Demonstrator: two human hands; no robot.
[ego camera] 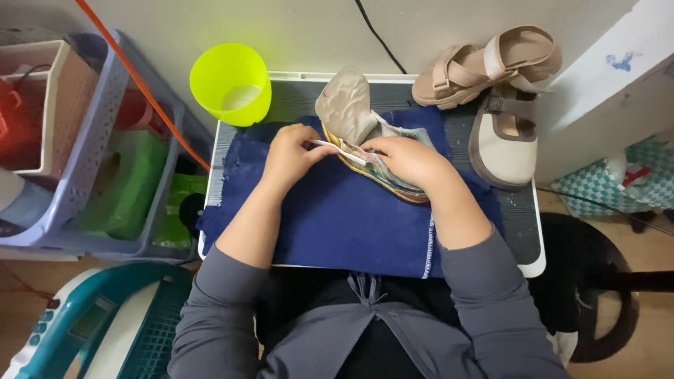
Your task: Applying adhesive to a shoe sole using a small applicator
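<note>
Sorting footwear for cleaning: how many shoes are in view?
3: one shoe lies on the blue cloth under both hands; a tan sandal and a beige shoe sit at the tray's far right corner. Others may be hidden.

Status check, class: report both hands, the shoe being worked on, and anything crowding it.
Left hand holds white toothbrush, bristles on shoe. Right hand steadies shoe on blue cloth. Green cup and two spare shoes nearby, not touching.
</note>
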